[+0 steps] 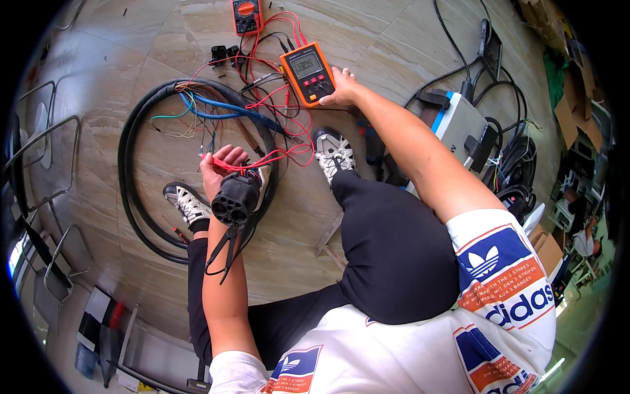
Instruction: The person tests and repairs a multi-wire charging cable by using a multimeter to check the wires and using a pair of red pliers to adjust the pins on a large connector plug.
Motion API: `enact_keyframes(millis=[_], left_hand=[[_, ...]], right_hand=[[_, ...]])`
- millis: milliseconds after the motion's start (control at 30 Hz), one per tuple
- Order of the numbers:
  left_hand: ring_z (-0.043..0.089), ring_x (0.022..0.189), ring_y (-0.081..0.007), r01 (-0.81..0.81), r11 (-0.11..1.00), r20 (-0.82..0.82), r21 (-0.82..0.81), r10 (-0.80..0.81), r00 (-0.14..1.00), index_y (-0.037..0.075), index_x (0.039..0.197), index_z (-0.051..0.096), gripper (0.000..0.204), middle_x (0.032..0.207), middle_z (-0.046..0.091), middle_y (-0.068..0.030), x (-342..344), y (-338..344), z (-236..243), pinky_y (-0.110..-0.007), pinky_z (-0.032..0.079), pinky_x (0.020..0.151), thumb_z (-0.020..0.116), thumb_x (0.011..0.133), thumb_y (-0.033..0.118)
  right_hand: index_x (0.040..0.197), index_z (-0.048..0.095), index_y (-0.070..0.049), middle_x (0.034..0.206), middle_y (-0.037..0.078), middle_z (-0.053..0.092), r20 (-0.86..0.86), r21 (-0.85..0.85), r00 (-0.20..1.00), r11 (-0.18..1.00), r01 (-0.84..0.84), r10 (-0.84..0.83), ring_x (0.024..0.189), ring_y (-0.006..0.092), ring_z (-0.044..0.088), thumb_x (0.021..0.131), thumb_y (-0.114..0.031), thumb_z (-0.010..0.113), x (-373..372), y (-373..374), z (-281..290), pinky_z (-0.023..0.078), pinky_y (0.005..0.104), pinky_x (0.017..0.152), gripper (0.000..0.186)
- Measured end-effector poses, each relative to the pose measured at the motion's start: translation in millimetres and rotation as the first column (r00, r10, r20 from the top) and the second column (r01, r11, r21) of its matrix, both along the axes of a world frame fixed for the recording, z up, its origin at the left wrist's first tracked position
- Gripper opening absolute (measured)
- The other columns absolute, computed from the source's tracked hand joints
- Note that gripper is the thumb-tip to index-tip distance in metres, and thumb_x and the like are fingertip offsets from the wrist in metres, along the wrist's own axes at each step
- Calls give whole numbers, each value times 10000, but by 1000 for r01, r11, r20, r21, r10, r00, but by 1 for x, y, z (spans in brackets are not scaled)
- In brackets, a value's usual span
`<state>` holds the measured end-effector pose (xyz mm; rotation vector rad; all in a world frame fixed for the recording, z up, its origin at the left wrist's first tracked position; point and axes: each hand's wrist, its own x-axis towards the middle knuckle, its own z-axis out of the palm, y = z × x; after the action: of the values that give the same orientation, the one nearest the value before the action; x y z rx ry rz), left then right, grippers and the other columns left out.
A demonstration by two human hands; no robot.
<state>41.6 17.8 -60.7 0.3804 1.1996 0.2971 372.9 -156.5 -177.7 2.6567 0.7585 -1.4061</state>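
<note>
My left hand (226,164) is curled palm up around the wired end of a black round multi-hole charging connector (234,199), which lies over my wrist. A red test lead (262,159) runs into the same fingers; its tip is too small to make out. My right hand (342,88) grips the right edge of an orange handheld meter (308,74) with a lit grey display, tilted above the floor. Red and black leads plug into the meter's top end. Thin coloured wires and a blue cable (230,108) spread beside my left hand.
A thick black cable coil (125,157) lies on the tiled floor around my left foot. A second, red and grey meter (247,16) is at the top. To the right stands a grey-white box (459,131) with black cables. Metal-framed chairs (56,157) line the left.
</note>
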Motion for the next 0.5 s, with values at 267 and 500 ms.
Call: enact_keyframes(millis=[267,500], left_hand=[[678,979,-318,-5,1000,4,-3,5,1000,-70,1202,584,569,1103,690,-218,0,-1,-1,-398,531,902,397,993,425],[681,966,-320,-9,1000,9,-13,9,1000,-72,1191,588,563,1085,695,-217,2,-2,-2,-399,531,897,401,991,420]], right_hand=[[1570,134,-50,1585,335,135,-5,-9,1000,1000,-2,2,1467,491,184,642,-523,882,1,2,3,256,469,1199,1282],[1563,156,-56,1575,344,152,11,16,1000,1000,19,-20,1452,497,213,597,-512,906,3,-2,-6,278,485,1182,1305]])
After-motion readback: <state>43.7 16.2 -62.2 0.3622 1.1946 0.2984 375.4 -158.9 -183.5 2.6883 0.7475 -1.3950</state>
